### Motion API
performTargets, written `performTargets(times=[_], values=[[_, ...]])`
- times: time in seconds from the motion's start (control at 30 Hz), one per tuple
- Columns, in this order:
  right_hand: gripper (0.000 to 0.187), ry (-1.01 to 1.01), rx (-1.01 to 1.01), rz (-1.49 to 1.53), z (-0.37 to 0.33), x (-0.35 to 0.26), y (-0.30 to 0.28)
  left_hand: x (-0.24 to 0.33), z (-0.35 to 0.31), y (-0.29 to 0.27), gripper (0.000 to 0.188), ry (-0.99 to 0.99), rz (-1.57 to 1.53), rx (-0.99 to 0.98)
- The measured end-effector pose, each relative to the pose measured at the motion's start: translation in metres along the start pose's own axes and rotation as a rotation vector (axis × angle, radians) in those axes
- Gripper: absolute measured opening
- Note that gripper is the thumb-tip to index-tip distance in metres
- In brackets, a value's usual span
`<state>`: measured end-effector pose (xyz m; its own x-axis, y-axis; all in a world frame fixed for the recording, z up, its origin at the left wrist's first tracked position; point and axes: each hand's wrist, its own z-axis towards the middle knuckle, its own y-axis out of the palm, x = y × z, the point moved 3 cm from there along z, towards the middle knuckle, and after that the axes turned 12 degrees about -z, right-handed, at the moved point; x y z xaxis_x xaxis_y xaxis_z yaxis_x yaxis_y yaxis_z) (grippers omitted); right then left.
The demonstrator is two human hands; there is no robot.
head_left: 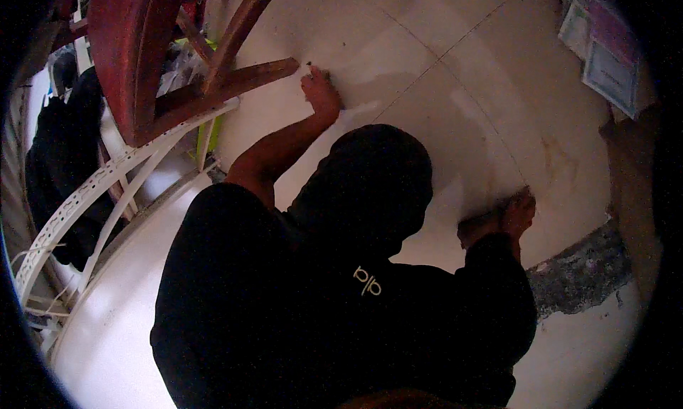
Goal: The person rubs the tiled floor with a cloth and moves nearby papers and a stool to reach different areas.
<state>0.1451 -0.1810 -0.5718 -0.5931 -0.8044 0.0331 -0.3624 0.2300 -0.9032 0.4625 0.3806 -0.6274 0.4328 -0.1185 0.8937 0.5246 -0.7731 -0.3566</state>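
My left hand [321, 94] rests low against the pale tiled floor [398, 75], close to the end of a reddish-brown wooden foot [274, 69]. Its fingers look spread and bent onto the floor; dark spots beside them are too dim to name. Farther right, my right hand [519, 211] is down at the floor with its fingers bent. Against it lies a dark brownish thing [484, 224], blurred by shadow, whose kind I cannot make out. A rounded shape in black cloth [373, 181] stands between my arms and hides part of the floor.
Red-brown wooden furniture [135, 60] rises at the upper left. Below it curves a white perforated metal frame [107, 174], with black cloth [64, 160] behind. Sheets of paper [612, 75] hang at the upper right. A rough grey patch [583, 274] lies at the right.
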Motion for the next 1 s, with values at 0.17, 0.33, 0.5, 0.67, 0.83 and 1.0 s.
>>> performTargets(times=[0.17, 0.33, 0.5, 0.67, 0.83, 1.0], values=[[0.06, -0.153, 0.194, -0.235, -0.003, 0.008, 0.017, 0.084, 0.104, 0.083, 0.032, 0.73, 1.373, -0.389], [0.061, -0.175, 0.253, -0.269, -0.007, 0.012, 0.024, 0.164, 0.14, 0.087, 0.034, 0.915, 0.414, -0.313], [0.061, -0.149, 0.132, -0.265, -0.009, 0.005, 0.005, 0.103, 0.01, 0.026, 0.044, 0.727, 0.623, -0.824], [0.065, -0.163, 0.066, -0.245, -0.007, -0.003, -0.011, 0.06, 0.004, 0.033, 0.027, 0.499, 0.589, -1.069], [0.065, -0.162, 0.019, -0.086, -0.001, -0.013, -0.02, 0.102, 0.127, 0.094, 0.027, 0.533, 0.448, -0.647], [0.064, -0.087, -0.038, -0.261, -0.004, -0.015, -0.023, 0.106, 0.09, 0.097, 0.029, 0.367, 0.305, -0.667]])
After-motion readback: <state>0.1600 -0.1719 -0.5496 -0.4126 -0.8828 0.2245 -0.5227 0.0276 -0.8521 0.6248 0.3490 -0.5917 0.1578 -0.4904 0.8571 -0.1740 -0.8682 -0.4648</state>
